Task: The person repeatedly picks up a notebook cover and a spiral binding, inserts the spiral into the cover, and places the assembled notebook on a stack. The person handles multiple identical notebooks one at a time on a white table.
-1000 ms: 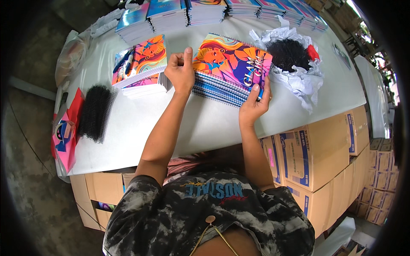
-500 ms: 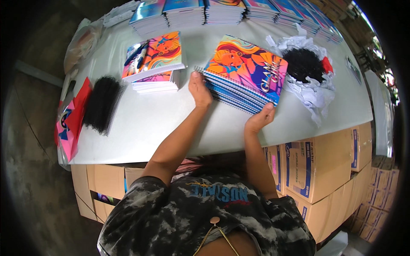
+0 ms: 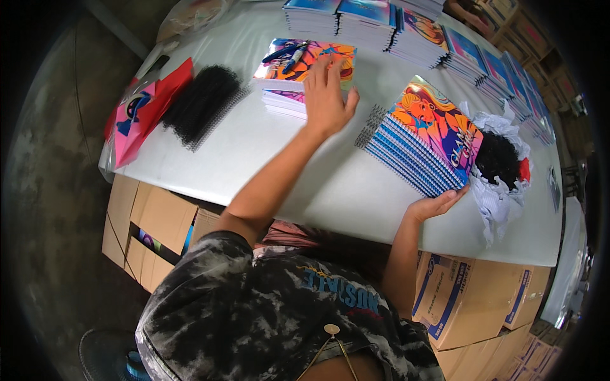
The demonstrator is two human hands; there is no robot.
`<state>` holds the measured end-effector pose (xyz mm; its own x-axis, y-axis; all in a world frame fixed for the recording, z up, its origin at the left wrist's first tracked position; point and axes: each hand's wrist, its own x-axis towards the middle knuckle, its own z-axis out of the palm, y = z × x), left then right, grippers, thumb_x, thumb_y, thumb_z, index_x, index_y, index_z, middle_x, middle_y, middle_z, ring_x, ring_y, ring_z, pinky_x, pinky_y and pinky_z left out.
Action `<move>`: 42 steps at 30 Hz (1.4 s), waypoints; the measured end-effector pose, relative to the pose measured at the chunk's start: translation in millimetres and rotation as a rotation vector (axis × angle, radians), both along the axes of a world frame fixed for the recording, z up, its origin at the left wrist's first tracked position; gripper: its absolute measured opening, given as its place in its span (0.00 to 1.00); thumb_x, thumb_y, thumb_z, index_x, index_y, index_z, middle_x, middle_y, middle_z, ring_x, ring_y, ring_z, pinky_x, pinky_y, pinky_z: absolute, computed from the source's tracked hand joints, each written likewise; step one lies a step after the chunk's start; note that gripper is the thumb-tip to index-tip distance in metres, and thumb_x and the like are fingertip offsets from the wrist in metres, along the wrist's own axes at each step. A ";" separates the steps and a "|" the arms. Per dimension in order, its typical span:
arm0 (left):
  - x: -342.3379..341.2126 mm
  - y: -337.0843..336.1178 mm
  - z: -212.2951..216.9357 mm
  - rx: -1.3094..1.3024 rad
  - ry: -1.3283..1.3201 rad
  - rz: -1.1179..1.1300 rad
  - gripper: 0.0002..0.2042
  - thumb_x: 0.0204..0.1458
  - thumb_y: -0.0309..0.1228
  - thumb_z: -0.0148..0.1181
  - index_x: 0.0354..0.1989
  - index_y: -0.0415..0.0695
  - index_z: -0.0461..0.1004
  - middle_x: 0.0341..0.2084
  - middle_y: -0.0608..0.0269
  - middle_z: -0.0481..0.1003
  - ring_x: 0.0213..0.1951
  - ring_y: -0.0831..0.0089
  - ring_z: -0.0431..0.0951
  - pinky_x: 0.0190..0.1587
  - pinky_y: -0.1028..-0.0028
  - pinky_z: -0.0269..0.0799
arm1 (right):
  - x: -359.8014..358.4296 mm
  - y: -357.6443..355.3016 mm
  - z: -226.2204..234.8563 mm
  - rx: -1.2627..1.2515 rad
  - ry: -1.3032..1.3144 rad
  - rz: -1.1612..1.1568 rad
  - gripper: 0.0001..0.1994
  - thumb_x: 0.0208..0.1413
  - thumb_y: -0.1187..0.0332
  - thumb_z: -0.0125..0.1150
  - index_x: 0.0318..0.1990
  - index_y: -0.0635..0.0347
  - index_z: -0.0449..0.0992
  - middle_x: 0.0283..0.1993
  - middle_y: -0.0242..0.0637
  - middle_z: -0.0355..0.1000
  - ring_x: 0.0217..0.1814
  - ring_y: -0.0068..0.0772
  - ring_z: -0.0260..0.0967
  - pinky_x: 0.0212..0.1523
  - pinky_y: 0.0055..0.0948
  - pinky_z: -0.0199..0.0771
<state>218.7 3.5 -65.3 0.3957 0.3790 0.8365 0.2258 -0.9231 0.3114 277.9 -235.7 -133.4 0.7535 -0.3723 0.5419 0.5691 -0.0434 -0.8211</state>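
Observation:
A stack of spiral notebooks point(image 3: 434, 119) with bright illustrated covers rests on the table at the right, its wire-bound edges facing me. My right hand point(image 3: 438, 204) cups the stack's near right corner. Over on the left, my left hand point(image 3: 329, 98) lies across the right part of a stack of unbound notebooks point(image 3: 286, 82), its fingers stretched out; the fingertips appear to touch the top cover. Two dark blue pens point(image 3: 294, 57) lie on that same cover. Loose wire coils point(image 3: 370, 127) poke out at the left edge of the spiral stack.
A bundle of black spiral coils point(image 3: 206, 105) lies at the left, beside a red and pink plastic package point(image 3: 143, 117). Crumpled white paper with a black coil heap point(image 3: 497, 159) sits at the right. More notebook stacks point(image 3: 365, 22) line the far edge. Cardboard boxes point(image 3: 470, 298) stand below the table.
My left hand has let go of the spiral stack and moved left onto the unbound stack. My right hand stays at the spiral stack's corner. The view has turned.

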 end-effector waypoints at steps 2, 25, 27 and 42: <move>-10.6 28.6 -16.0 0.087 0.227 -0.049 0.23 0.44 0.34 0.58 0.51 0.42 0.65 0.48 0.54 0.66 0.51 0.60 0.64 0.53 0.62 0.58 | -5.1 2.6 4.3 -0.011 0.013 -0.013 0.34 0.59 0.48 0.39 0.60 0.74 0.50 0.63 0.56 0.48 0.60 0.44 0.53 0.59 0.35 0.53; -131.4 -28.5 2.1 -1.085 0.116 -0.831 0.23 0.44 0.18 0.53 0.53 0.38 0.61 0.45 0.61 0.68 0.51 0.72 0.65 0.55 0.72 0.58 | -36.8 -29.7 32.2 -0.020 0.111 0.966 0.19 0.44 0.74 0.64 0.46 0.67 0.68 0.43 0.42 0.70 0.43 0.31 0.68 0.47 0.29 0.67; -124.2 -40.2 -41.8 -1.375 0.160 -0.760 0.21 0.44 0.14 0.51 0.49 0.38 0.63 0.42 0.65 0.68 0.46 0.75 0.66 0.53 0.73 0.59 | -61.3 -0.8 38.7 -0.121 0.216 0.834 0.22 0.39 0.79 0.66 0.46 0.68 0.69 0.40 0.40 0.70 0.42 0.26 0.67 0.45 0.23 0.66; -154.1 196.1 -52.0 -0.050 0.590 0.578 0.10 0.52 0.39 0.52 0.34 0.46 0.74 0.34 0.57 0.73 0.40 0.58 0.72 0.41 0.64 0.68 | -74.0 -2.2 43.6 -0.165 0.179 1.202 0.13 0.52 0.81 0.54 0.46 0.67 0.73 0.47 0.43 0.72 0.46 0.25 0.69 0.49 0.22 0.67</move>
